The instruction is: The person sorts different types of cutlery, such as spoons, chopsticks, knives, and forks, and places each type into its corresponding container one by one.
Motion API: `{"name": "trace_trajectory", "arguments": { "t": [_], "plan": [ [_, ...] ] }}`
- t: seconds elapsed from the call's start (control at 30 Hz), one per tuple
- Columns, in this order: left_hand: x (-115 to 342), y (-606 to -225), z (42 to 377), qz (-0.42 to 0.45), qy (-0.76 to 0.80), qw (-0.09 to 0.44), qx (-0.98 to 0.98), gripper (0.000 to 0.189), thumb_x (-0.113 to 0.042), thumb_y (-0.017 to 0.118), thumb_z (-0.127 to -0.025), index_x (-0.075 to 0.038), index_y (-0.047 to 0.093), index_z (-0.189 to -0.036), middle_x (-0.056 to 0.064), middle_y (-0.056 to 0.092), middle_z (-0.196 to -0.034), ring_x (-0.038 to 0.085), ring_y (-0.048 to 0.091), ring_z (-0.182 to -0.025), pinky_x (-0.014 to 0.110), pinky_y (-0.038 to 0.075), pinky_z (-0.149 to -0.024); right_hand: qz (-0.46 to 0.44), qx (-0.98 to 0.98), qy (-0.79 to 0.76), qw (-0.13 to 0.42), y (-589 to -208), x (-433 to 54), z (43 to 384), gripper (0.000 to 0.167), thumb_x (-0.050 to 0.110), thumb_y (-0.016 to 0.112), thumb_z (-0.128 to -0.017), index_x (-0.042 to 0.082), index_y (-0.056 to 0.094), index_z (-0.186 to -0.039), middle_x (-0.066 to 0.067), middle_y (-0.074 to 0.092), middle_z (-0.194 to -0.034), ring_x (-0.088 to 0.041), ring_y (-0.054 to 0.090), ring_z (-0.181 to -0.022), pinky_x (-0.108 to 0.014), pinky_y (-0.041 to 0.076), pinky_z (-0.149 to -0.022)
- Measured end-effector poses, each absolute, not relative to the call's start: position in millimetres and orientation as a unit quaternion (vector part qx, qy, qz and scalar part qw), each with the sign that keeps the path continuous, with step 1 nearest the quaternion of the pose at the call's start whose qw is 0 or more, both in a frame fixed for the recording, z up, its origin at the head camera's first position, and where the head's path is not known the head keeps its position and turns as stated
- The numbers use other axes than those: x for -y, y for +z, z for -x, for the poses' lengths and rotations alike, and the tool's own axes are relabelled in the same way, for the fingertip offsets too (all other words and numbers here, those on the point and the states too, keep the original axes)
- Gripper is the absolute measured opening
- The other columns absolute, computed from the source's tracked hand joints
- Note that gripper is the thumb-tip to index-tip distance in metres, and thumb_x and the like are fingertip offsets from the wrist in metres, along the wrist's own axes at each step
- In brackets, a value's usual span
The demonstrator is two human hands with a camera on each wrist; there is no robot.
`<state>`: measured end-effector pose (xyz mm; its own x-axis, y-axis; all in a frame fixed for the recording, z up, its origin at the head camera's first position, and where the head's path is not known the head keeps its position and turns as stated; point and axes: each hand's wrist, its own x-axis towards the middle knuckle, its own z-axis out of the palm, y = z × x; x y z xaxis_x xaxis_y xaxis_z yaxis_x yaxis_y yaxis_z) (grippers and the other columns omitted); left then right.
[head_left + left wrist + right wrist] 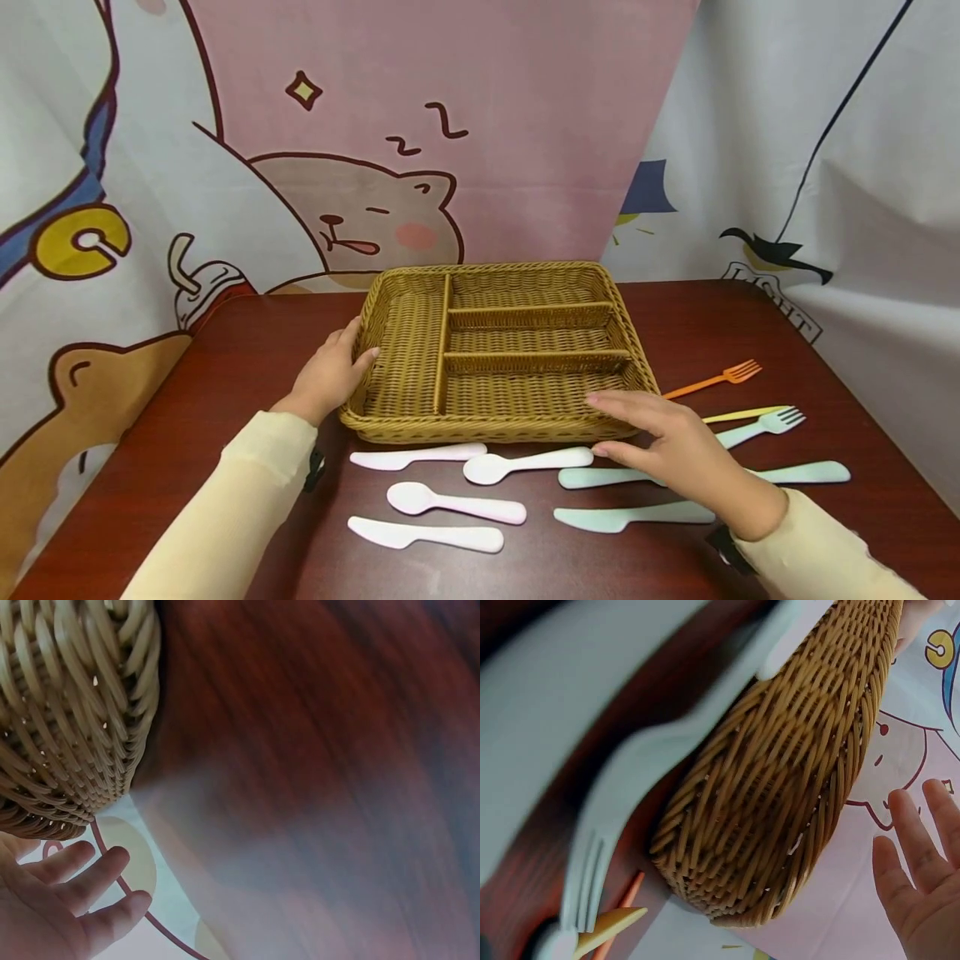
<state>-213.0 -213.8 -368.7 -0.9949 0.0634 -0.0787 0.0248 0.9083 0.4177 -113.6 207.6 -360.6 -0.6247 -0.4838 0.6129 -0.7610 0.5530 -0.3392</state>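
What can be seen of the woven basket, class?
The woven basket is brown, apparently wicker, rectangular with rounded corners. Dividers make one long left compartment and three right ones. It sits upright on the table. The left grip touches its left rim, thumb inside; the right grip is by its right end, contact unclear.

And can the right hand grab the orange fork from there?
Probably yes. The right hand holds nothing, and nothing covers the tines of the orange fork. It would likely just reach over the yellow utensil and the mint fork, which lie low on the table.
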Motion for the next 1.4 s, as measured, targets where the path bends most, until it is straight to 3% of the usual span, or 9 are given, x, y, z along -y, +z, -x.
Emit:
{"name": "trace_trajectory", "arguments": {
  "t": [0.33, 0.63, 0.93, 1.2, 1.4],
  "plan": [
    [212.6, -372.1, 216.1, -0.030, 0.214, 0.067, -0.974, 0.064, -0.031, 0.038, -0.106, 0.001, 0.011, -0.154, 0.031, 0.022, -0.151, 0.047, 0.032, -0.135, 0.058, 0.030, -0.107, -0.392, 0.846, 0.291, 0.215, -371.7, -214.2, 107.3, 0.042, 0.038, 0.075, -0.081, 0.012, 0.073, -0.114, 0.001, 0.071, -0.110, -0.012, 0.065, -0.103, -0.008, 0.040, -0.093],
    [208.8, -371.0, 216.7, -0.021, 0.212, 0.079, -0.974, 0.061, -0.018, 0.038, -0.105, 0.002, 0.008, -0.154, 0.030, 0.020, -0.152, 0.044, 0.029, -0.138, 0.055, 0.028, -0.110, -0.400, 0.865, 0.242, 0.183, -378.0, -226.3, 104.7, 0.044, 0.028, 0.085, -0.070, 0.018, 0.074, -0.112, 0.004, 0.071, -0.106, -0.013, 0.066, -0.096, -0.007, 0.040, -0.090],
    [205.9, -369.8, 215.6, -0.019, 0.208, 0.079, -0.975, 0.059, -0.011, 0.034, -0.103, 0.003, 0.006, -0.154, 0.030, 0.017, -0.152, 0.044, 0.030, -0.137, 0.054, 0.029, -0.110, -0.370, 0.905, 0.145, 0.153, -378.2, -234.2, 106.7, 0.038, 0.020, 0.087, -0.067, 0.021, 0.076, -0.103, 0.006, 0.072, -0.100, -0.014, 0.067, -0.091, -0.035, 0.055, -0.072],
    [205.8, -371.3, 215.2, -0.015, 0.219, 0.078, -0.972, 0.060, -0.012, 0.032, -0.103, 0.000, 0.005, -0.155, 0.028, 0.017, -0.153, 0.043, 0.030, -0.137, 0.053, 0.029, -0.110, -0.320, 0.940, 0.079, 0.086, -376.4, -236.8, 107.9, 0.031, 0.022, 0.084, -0.073, 0.022, 0.076, -0.102, 0.005, 0.071, -0.098, -0.016, 0.067, -0.090, -0.036, 0.055, -0.067],
    [207.2, -372.1, 214.2, -0.019, 0.208, 0.075, -0.975, 0.059, -0.012, 0.032, -0.104, 0.000, 0.005, -0.155, 0.029, 0.017, -0.152, 0.044, 0.034, -0.135, 0.054, 0.032, -0.108, -0.321, 0.942, 0.062, 0.072, -377.6, -236.7, 110.1, 0.028, 0.017, 0.083, -0.073, 0.023, 0.076, -0.100, 0.009, 0.070, -0.095, -0.012, 0.066, -0.087, -0.033, 0.053, -0.064]
  ]
}}
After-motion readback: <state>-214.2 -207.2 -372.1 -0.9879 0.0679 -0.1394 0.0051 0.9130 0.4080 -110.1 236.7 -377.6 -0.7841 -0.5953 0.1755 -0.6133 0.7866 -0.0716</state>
